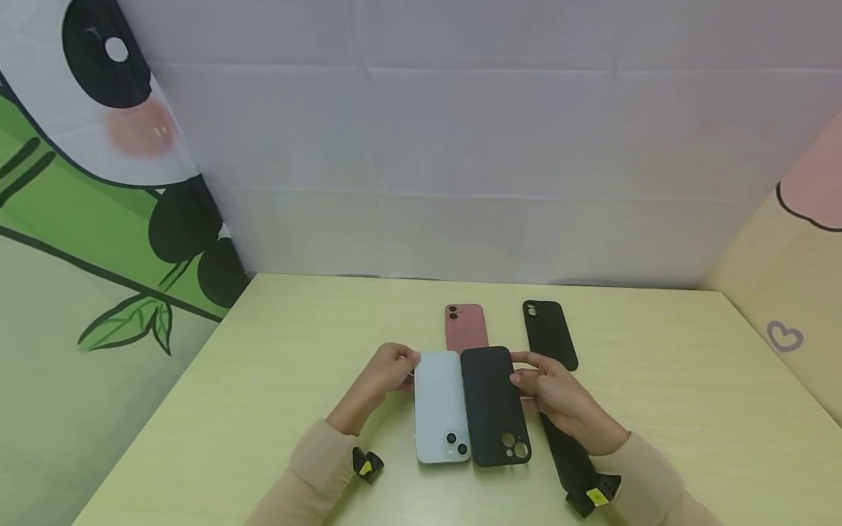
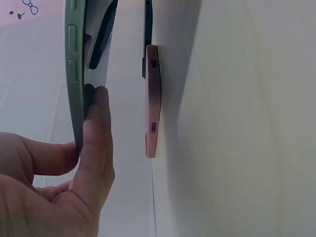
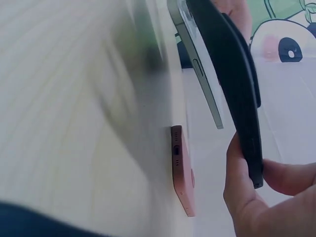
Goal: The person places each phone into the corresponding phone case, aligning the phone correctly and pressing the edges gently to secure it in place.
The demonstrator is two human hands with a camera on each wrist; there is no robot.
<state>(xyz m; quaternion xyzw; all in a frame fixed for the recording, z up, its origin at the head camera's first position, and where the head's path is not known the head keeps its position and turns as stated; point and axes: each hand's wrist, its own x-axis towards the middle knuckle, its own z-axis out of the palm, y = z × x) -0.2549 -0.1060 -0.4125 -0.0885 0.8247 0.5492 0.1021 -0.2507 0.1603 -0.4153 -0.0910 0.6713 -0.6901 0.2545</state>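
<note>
My left hand (image 1: 393,367) pinches a pale blue phone (image 1: 441,409) by its upper left corner, thumb on the back face and fingers behind. The phone's two camera lenses lie at the lower right. My right hand (image 1: 559,394) grips a black phone case (image 1: 495,409) at its upper right edge, with the camera holes at the bottom. Phone and case are held side by side above the table, their edges very close. In the right wrist view the thumb and fingers pinch the end of the black case (image 3: 232,74).
Flat on the table (image 1: 316,329) behind the hands lies a pink phone (image 1: 465,326). A black phone case (image 1: 551,332) lies to its right. Another long black item (image 1: 567,456) is partly hidden under my right hand. A pale cloth wall (image 1: 460,183) stands along the back.
</note>
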